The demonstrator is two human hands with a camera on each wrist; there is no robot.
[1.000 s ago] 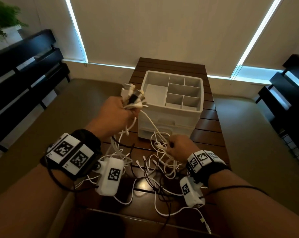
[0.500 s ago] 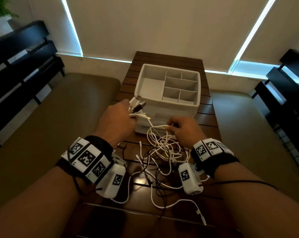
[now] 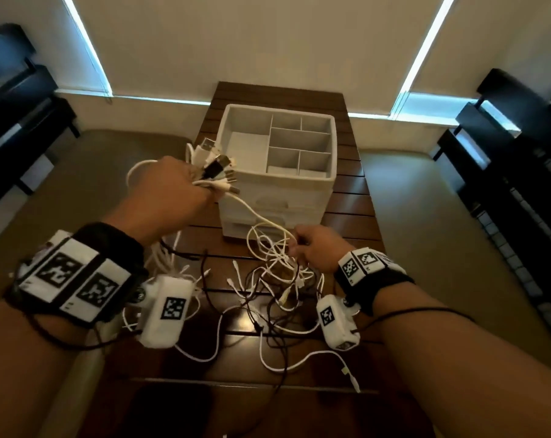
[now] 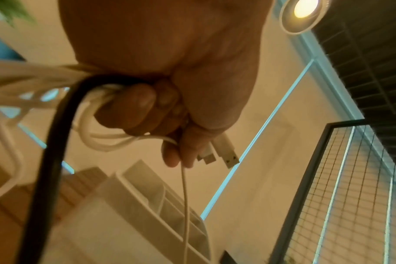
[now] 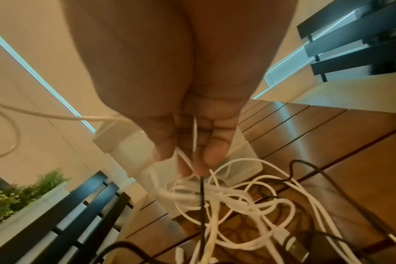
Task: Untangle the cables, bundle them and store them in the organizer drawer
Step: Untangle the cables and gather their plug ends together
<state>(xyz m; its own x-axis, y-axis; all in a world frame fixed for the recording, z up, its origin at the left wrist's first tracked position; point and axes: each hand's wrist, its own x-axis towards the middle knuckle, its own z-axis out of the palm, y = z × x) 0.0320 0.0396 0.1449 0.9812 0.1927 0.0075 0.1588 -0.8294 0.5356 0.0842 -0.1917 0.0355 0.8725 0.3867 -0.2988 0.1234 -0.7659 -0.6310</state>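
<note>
The left hand (image 3: 169, 197) fists the limp cables (image 3: 277, 273) just behind their plugs; the right hand (image 3: 315, 248) pinches light, snag-prone strands below.

A dark slatted wooden table (image 3: 359, 203) stands with its far end near pale roller blinds (image 3: 261, 39), with thin strips of daylight showing at their edges. Black slatted benches stand at either side, one on the left (image 3: 18, 99) and one on the right (image 3: 517, 131), and a tan floor (image 3: 78, 172) lies between them and the table. In the wrist views, a round ceiling lamp (image 4: 303, 12) glows, a black wire-grid panel (image 4: 355, 196) stands at the right, and a leafy green plant (image 5: 18, 194) sits in a white planter.
</note>
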